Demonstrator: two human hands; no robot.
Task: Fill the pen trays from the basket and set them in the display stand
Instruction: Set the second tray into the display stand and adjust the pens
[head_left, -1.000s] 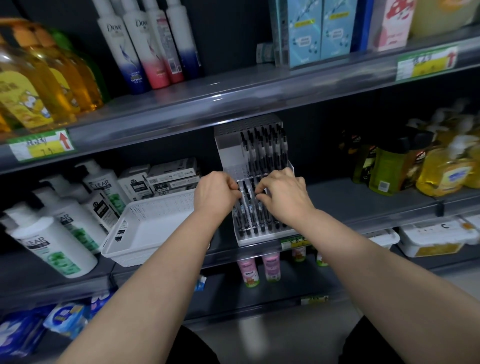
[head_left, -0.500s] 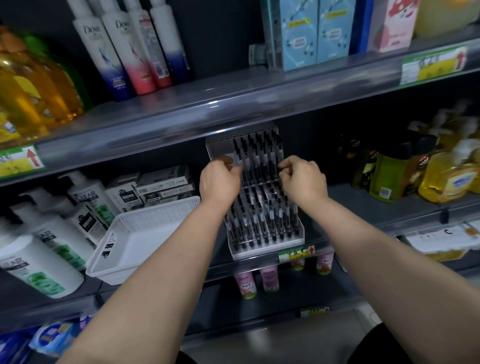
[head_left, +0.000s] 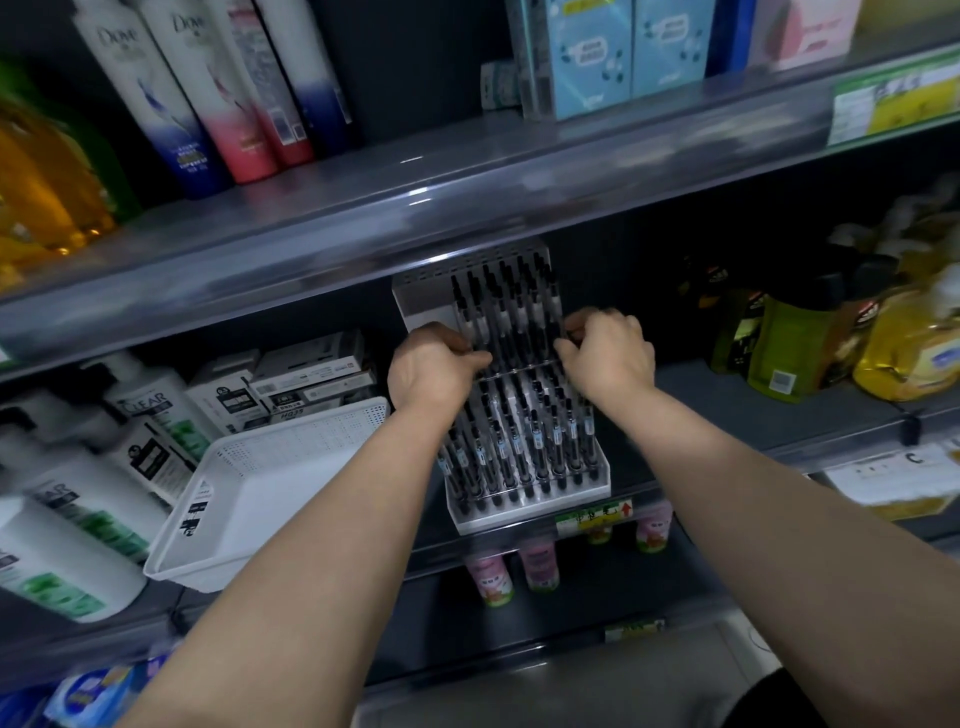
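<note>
Dark store shelving (head_left: 727, 410) across the whole frame, in three tiers. Upper left: tall white, pink and blue bottles (head_left: 156, 93); upper right: pale blue boxes (head_left: 623, 52). White pump bottles (head_left: 67, 519) lying at lower left on the middle tier, yellow and green bottles (head_left: 914, 343) at far right. White perforated basket (head_left: 270, 499) left of centre, tilted, its near corner overhanging the shelf edge, with small printed cartons (head_left: 311, 374) just behind it. White display stand (head_left: 524, 512) at centre on the middle tier, sloping up and back. Lower pen tray (head_left: 519, 447) seated in the stand's front half, full of upright dark pens (head_left: 543, 457). Upper pen tray (head_left: 511, 317), likewise full, held against the stand's rear half just above the lower tray. Left hand (head_left: 431, 366) at the upper tray's left edge and right hand (head_left: 610, 351) at its right edge, each grip narrow, fingers curled and pinching that edge. Yellow price label (head_left: 595, 512) on the shelf lip just below the stand.
</note>
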